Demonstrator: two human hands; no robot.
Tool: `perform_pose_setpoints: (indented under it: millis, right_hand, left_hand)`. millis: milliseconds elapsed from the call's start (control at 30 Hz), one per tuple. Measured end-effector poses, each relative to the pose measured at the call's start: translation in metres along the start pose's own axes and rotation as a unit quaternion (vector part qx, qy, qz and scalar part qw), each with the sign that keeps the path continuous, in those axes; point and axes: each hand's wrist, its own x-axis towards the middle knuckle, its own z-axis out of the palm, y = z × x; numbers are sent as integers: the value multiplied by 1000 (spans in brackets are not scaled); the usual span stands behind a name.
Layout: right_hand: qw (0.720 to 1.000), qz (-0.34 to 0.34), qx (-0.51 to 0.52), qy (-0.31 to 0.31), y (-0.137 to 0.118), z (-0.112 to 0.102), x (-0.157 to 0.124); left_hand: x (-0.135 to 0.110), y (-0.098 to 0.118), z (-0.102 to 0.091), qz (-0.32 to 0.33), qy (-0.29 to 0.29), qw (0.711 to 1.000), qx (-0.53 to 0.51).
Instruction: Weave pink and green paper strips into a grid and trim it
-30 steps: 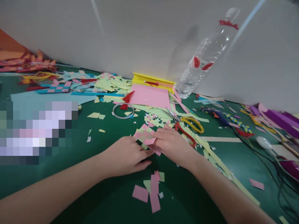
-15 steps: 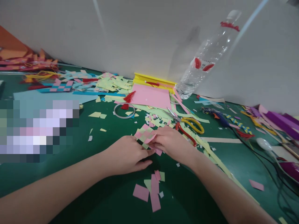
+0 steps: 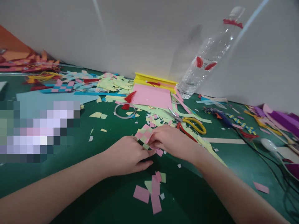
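A small checked piece of woven paper (image 3: 143,133), pink and pale green, lies on the green tabletop between my hands. My left hand (image 3: 128,155) rests at its near left edge, index finger reaching onto the paper and thumb below; some of the fingers are hidden. My right hand (image 3: 173,141) closes over the right side, fingertips pinching a pink strip end. Much of that side is covered by the hand. Just nearer to me lie loose pink paper pieces (image 3: 156,199) and a few pale green scraps.
Scissors (image 3: 184,120) with yellow and red handles lie beyond my right hand. Behind are a roll of tape (image 3: 114,111), a red tassel (image 3: 130,97), a pink sheet (image 3: 151,95) and a clear bottle (image 3: 207,59). At the right are a glue gun (image 3: 221,118) and a spoon (image 3: 268,144).
My right hand has shifted slightly over the woven paper, and its fingers now curl more around the pink strip end. My left hand stays in place. The view has turned a little.
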Motion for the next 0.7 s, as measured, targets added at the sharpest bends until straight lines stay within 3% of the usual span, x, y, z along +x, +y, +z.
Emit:
perform_pose_setpoints:
  millis: [467, 700]
  right_hand:
    - [1000, -18, 2, -24, 0, -5, 0]
    - [1000, -30, -1, 2, 3, 1, -1]
  left_hand:
    - [-1, 0, 2, -12, -18, 999, -27]
    - [1, 0, 2, -15, 17, 999, -30]
